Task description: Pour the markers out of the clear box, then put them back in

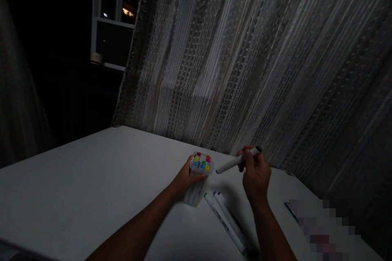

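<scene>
A clear plastic case of markers [200,171] stands on the white table [92,187], coloured caps showing at its top. My left hand [185,178] is wrapped round the case's left side. My right hand [255,173] is closed on a white marker [235,162], held in the air just right of the case, its tip slanting down toward the case. Two more white markers [225,216] lie side by side on the table between my forearms.
A pale patterned curtain [260,61] hangs right behind the table's far edge. A dark window [114,16] is at the upper left. A dark flat object [292,211] lies near the table's right edge beside a blurred patch.
</scene>
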Demonstrator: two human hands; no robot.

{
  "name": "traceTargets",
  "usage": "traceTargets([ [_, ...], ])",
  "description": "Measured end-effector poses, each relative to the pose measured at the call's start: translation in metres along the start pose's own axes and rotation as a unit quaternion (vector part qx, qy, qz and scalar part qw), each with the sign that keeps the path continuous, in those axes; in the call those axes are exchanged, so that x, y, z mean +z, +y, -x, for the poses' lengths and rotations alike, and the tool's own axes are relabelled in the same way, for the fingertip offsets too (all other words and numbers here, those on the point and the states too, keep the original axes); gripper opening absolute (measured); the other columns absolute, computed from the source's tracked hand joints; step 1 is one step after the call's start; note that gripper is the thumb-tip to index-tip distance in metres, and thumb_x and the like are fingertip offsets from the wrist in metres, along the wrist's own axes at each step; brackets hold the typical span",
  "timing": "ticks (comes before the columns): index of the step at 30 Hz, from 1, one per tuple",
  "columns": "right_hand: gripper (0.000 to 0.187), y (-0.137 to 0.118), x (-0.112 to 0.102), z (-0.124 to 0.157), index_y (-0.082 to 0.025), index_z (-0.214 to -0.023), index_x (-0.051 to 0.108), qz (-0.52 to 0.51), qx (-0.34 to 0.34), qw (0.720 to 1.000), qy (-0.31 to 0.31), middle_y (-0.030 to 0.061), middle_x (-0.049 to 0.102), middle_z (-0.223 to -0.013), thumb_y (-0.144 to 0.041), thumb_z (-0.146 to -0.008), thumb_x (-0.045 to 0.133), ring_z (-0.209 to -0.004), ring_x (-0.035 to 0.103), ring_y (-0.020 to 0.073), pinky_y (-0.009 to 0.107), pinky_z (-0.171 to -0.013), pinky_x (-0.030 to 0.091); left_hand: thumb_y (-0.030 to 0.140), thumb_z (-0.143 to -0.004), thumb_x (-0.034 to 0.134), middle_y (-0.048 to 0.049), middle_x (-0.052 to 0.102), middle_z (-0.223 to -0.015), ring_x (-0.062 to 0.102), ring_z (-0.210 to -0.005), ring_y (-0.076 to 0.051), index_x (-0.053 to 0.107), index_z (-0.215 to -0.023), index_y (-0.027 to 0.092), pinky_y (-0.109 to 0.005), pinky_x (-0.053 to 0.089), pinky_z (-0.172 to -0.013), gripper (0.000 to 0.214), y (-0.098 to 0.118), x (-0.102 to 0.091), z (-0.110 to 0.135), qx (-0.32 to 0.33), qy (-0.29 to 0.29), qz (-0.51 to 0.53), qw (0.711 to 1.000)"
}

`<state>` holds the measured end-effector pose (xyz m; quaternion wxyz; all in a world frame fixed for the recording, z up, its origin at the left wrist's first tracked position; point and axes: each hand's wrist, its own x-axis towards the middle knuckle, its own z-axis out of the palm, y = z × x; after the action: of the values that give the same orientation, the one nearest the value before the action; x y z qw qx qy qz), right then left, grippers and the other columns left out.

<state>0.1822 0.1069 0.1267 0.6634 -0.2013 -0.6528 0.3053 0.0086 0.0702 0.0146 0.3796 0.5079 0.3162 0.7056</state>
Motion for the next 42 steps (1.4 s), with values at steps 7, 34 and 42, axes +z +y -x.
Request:
traceTargets([
  [7,0.022,-0.021,0.031,-0.016,-0.021,-0.086,0.048,-0.018,-0.052,0.996,-0.074,-0.0037,0.055,-0.066,-0.041,-0.082,0.057,-0.049,0.049,0.0096,0.022,-0.044,0.041,0.035,-0.063,0.08,-0.0097,0.064,-0.111,0.059,-0.105,-0.025,0.048,-0.118,0.019,-0.038,0.04,-0.095,0.066,0.0,-0.001,-0.002,0.023,-0.009,-0.009,1.0],
  [34,0.014,0.02,0.053,0.005,-0.017,-0.081,0.066,0.168,-0.003,0.927,-0.337,0.0027,0.066,-0.072,-0.02,-0.073,0.055,-0.066,0.058,0.016,0.027,-0.064,0.043,0.037,-0.062,0.08,-0.0105,0.062,-0.115,0.057,-0.11,-0.028,0.049,-0.122,0.019,-0.041,0.037,-0.099,0.07,-0.005,-0.002,-0.004,0.053,-0.002,-0.001,0.999],
  [42,0.024,0.019,0.054,0.008,-0.018,-0.062,0.063,0.254,-0.051,0.904,-0.341,0.0018,0.062,-0.061,-0.021,-0.08,0.048,-0.06,0.054,0.0147,0.025,-0.058,0.038,0.039,-0.06,0.081,-0.0103,0.062,-0.115,0.056,-0.111,-0.028,0.049,-0.122,0.018,-0.04,0.038,-0.1,0.072,-0.008,-0.004,-0.005,0.058,0.0,-0.008,0.998],
])
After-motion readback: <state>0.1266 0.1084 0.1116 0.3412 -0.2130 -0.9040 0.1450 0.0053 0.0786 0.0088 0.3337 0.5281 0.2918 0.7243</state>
